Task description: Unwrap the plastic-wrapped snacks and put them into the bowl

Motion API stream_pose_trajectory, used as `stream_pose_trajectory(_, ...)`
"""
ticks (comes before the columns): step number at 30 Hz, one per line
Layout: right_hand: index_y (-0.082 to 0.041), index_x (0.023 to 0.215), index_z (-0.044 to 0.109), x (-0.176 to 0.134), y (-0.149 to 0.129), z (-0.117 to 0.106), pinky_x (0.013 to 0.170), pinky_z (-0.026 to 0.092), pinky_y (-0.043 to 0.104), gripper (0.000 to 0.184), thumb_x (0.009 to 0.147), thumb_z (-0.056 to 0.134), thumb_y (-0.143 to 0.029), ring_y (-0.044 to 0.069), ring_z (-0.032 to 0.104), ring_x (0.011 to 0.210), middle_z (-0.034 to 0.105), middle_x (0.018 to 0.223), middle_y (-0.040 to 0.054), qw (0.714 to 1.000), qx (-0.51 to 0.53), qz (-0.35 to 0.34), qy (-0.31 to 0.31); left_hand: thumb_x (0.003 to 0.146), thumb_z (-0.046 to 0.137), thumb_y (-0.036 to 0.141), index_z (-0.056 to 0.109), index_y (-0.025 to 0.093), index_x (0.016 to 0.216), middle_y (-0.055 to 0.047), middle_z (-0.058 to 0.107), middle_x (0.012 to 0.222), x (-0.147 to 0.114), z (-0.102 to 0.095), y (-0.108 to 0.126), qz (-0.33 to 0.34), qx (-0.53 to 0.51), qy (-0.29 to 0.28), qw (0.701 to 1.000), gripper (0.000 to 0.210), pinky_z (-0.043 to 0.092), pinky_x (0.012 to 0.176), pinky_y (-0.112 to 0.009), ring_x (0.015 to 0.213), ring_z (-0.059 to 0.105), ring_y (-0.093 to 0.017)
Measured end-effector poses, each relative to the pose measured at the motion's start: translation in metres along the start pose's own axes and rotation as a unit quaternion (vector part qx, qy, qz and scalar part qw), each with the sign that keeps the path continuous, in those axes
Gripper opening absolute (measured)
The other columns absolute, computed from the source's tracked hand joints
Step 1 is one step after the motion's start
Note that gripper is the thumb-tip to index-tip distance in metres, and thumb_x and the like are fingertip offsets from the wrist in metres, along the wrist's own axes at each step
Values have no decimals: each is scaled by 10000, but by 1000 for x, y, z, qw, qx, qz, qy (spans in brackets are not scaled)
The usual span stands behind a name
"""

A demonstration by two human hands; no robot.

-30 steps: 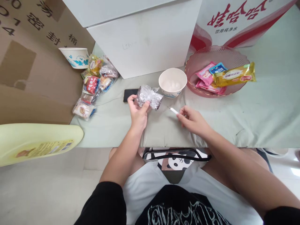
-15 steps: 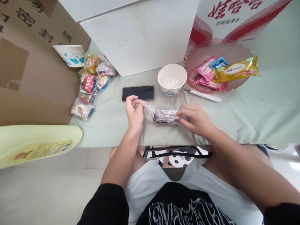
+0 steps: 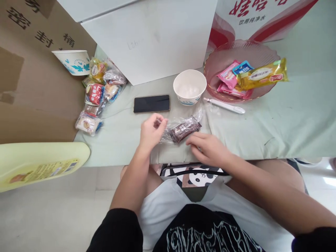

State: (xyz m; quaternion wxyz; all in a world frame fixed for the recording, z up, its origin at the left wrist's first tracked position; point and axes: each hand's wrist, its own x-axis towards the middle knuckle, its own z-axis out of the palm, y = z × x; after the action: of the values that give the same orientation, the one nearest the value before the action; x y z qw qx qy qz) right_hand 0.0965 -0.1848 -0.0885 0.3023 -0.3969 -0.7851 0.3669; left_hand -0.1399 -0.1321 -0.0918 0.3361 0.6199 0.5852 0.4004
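A dark brown wrapped snack bar [image 3: 185, 130] lies tilted on the cloth, its right end higher. Clear plastic wrap [image 3: 198, 112] is spread under and around it. At its left, my left hand [image 3: 151, 132] has its fingers curled in a pinch on the wrap's left edge. My right hand [image 3: 210, 148] is just below the bar's right end, fingers loosely bent and thumb apart, with nothing visible between them. Whether the fingertips touch the bar is hard to see.
Behind are a black phone [image 3: 151, 104], a white paper bowl [image 3: 190, 85], a white-handled knife [image 3: 226, 105] and a pink glass dish [image 3: 262, 52] with packaged snacks. Wrapped snacks [image 3: 95, 93] and a paper cup [image 3: 73, 63] are at left, beside a yellow bottle [image 3: 44, 164] and boxes [image 3: 152, 42].
The wrap has been opened out from around the bar, which now shows more plainly and is turned at a slant. My right hand has moved down and left, off the wrap.
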Motion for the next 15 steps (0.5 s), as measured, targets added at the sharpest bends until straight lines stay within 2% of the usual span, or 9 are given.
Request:
stream_pose_trajectory(1, -235, 963, 625, 1, -2, 8, 678, 538, 333, 138, 860, 541, -197, 202, 668, 826, 699, 938, 63, 994, 73, 86, -3, 832, 746, 474, 586, 206, 775, 36, 621, 610, 0, -1, 2, -13, -55, 38, 998, 318, 413, 504, -225, 521, 568, -109)
stream_pose_trajectory(2, -233, 1011, 615, 3, -3, 16, 709, 565, 346, 150, 870, 569, -259, 217, 682, 906, 701, 1014, 79, 971, 162, 177, 10, 801, 778, 529, 574, 208, 775, 40, 618, 608, 1, -2, 6, -17, -112, 66, 991, 381, 437, 505, -221, 518, 581, -108)
stream_pose_trajectory(3, -236, 1048, 599, 6, -4, 21, 727, 586, 357, 200, 868, 599, -322, 229, 687, 970, 693, 1088, 93, 930, 258, 261, 31, 766, 810, 571, 562, 210, 772, 44, 617, 611, 0, -3, 13, -15, -166, 80, 983, 437, 473, 521, -225, 517, 593, -109)
stream_pose_trajectory(5, -245, 1079, 585, 12, -4, 28, 738, 613, 368, 301, 860, 630, -447, 238, 691, 1022, 676, 1169, 100, 818, 435, 369, 72, 709, 859, 600, 540, 211, 756, 48, 611, 612, -2, -1, 37, -2, -256, 65, 965, 505, 534, 568, -246, 518, 608, -112)
stream_pose_trajectory(7, -246, 1047, 604, 19, -4, 27, 748, 627, 383, 360, 876, 591, -562, 227, 698, 969, 693, 1127, 89, 718, 569, 389, 98, 691, 885, 581, 524, 209, 737, 42, 608, 612, -5, 4, 67, 11, -313, 11, 950, 521, 565, 600, -266, 541, 636, -125)
stream_pose_trajectory(9, -237, 991, 623, 24, -4, 19, 728, 635, 385, 408, 909, 515, -623, 207, 701, 853, 722, 1002, 67, 646, 663, 362, 110, 689, 893, 567, 516, 208, 725, 41, 606, 609, -7, 11, 96, 22, -343, -36, 938, 522, 571, 594, -269, 553, 647, -133)
stream_pose_trajectory(12, -216, 968, 641, 28, -3, 2, 664, 638, 368, 442, 962, 440, -610, 196, 708, 732, 742, 846, 48, 565, 748, 325, 128, 691, 901, 543, 513, 217, 712, 63, 589, 588, -5, 17, 127, 46, -375, -52, 925, 508, 565, 567, -252, 530, 625, -118)
stream_pose_trajectory(15, -198, 1016, 653, 27, -1, -16, 626, 646, 362, 421, 987, 454, -568, 213, 751, 741, 774, 834, 53, 498, 798, 309, 139, 741, 893, 453, 528, 230, 704, 84, 599, 589, 6, 10, 138, 69, -423, -23, 903, 429, 580, 595, -232, 544, 638, -103)
